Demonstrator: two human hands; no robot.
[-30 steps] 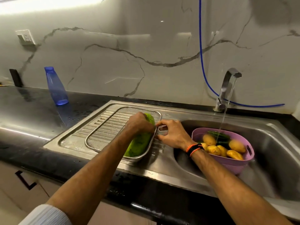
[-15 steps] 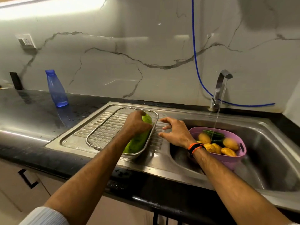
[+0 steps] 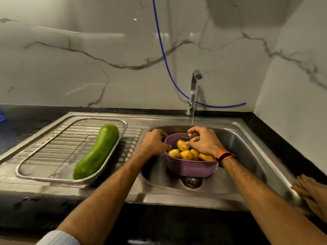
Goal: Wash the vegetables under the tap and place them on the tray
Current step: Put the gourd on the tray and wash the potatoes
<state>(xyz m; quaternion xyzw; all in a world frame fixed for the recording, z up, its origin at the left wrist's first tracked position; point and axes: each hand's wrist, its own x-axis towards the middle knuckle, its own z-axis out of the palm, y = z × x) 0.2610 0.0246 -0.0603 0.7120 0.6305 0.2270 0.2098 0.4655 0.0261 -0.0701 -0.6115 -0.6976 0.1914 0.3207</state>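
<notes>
Potatoes (image 3: 185,152) lay heaped in the purple basket (image 3: 190,167), which stood in the sink basin (image 3: 247,156) over the drain; something dark green, perhaps a cucumber, showed among them, though too little of it was visible to be sure. Water ran thinly from the tap (image 3: 194,89), falling just behind the basket's far rim; the right hand (image 3: 203,142) hovered curled over the heap, fingertips pinched at the topmost potato, seemingly closing on it rather than lifting it yet; the left hand (image 3: 155,143) gripped the basket's left rim, steadying it. One washed vegetable, a long green bottle gourd (image 3: 98,151), already lay in the steel tray (image 3: 35,175) on the drainboard, its long axis running diagonally from near left to far right along the tray's right side. That tray sat to the left of both hands, so the left hand was the nearer one for the drop-off; the free space lay left of the gourd, and a potato would likely go there after rinsing under the stream.
</notes>
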